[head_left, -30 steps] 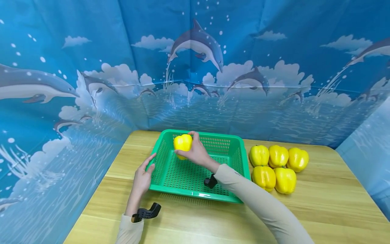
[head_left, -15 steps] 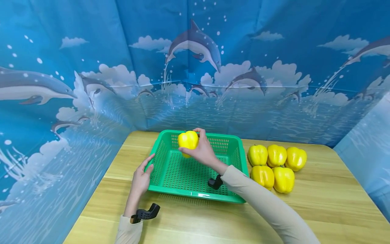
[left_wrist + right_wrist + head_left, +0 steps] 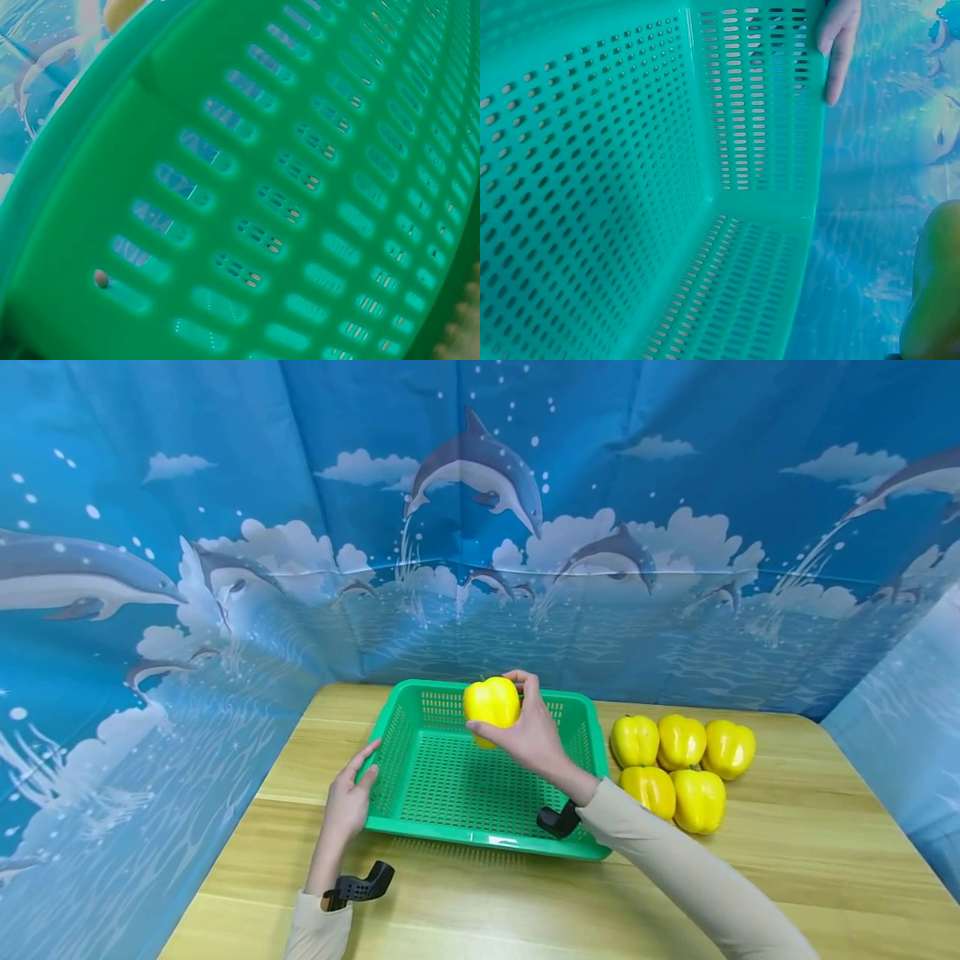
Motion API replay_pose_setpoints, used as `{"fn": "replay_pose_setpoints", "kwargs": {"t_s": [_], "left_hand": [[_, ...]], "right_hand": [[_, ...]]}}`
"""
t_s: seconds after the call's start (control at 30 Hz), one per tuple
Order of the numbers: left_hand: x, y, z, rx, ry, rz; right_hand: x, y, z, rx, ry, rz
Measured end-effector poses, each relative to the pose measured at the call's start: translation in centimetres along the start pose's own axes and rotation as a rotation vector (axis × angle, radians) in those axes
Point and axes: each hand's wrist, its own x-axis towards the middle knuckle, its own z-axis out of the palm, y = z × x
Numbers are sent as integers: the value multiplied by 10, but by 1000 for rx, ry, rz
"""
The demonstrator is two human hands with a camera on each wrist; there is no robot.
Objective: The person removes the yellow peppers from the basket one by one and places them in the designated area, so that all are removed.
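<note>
My right hand (image 3: 534, 732) grips a yellow bell pepper (image 3: 491, 702) between thumb and fingers, held up over the green basket (image 3: 495, 841). In the right wrist view the pepper (image 3: 935, 289) shows only in part at the right edge, outside the basket's rim. At the basket's left side, my left hand (image 3: 348, 797) touches the rim with fairly straight fingers and thumb. Its fingers (image 3: 841, 64) also appear at the rim in the right wrist view. The left wrist view is filled mostly by the slotted basket wall (image 3: 172, 247), with a fingertip (image 3: 101, 278) seen through a slot.
Several yellow bell peppers (image 3: 700, 802) stand close together on the wooden table (image 3: 810, 827), right of the basket. A blue curtain (image 3: 450, 610) printed with dolphins hangs behind and beside the table.
My right hand has carried the pepper up and to the right, from the basket's back left toward its middle. The left hand stays at the rim.
</note>
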Motion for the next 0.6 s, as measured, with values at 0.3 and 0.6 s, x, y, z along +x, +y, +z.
{"fn": "replay_pose_setpoints", "kwargs": {"t_s": [0.3, 0.6], "left_hand": [[-1, -3, -1, 3, 15, 7], [2, -3, 1, 3, 15, -4]], "right_hand": [[-15, 10, -35, 75, 42, 0], [-39, 27, -78, 20, 115, 72]]}}
